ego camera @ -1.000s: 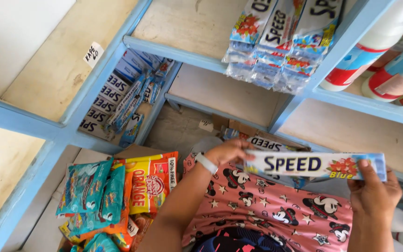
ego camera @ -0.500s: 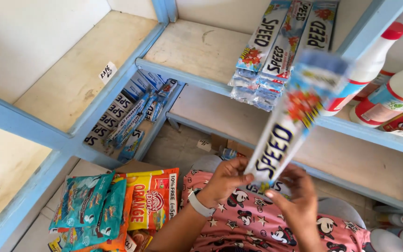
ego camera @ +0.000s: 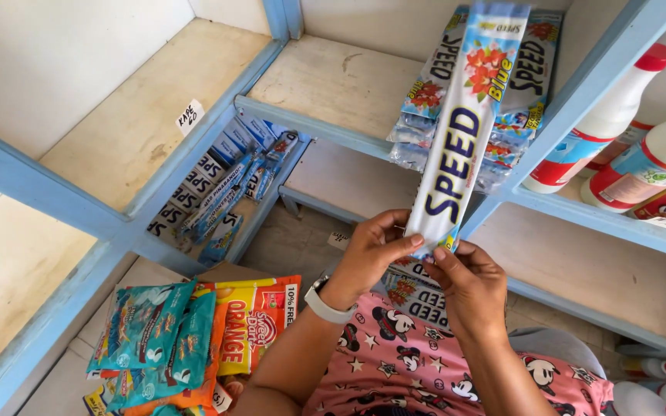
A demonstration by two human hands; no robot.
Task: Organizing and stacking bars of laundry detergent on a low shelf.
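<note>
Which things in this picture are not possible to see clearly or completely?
- Head view: bottles at right, cut off by the frame edge and shelf post.
- Stack of packets on the shelf, mostly covered by the long packet held by the left hand and right hand.
- Packets on the lap, under both hands.

Both hands [ego camera: 418,270] pinching upright blue-white sachet strip [ego camera: 464,131], blue shelves [ego camera: 310,127] behind

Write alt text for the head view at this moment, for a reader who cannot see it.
Both hands, left hand and right hand, pinch the bottom end of a long white-and-blue sachet strip, held upright before a blue-framed shelf. Similar strips lie on the shelf behind, white bottles stand at right, and orange and teal packets sit lower left.
</note>
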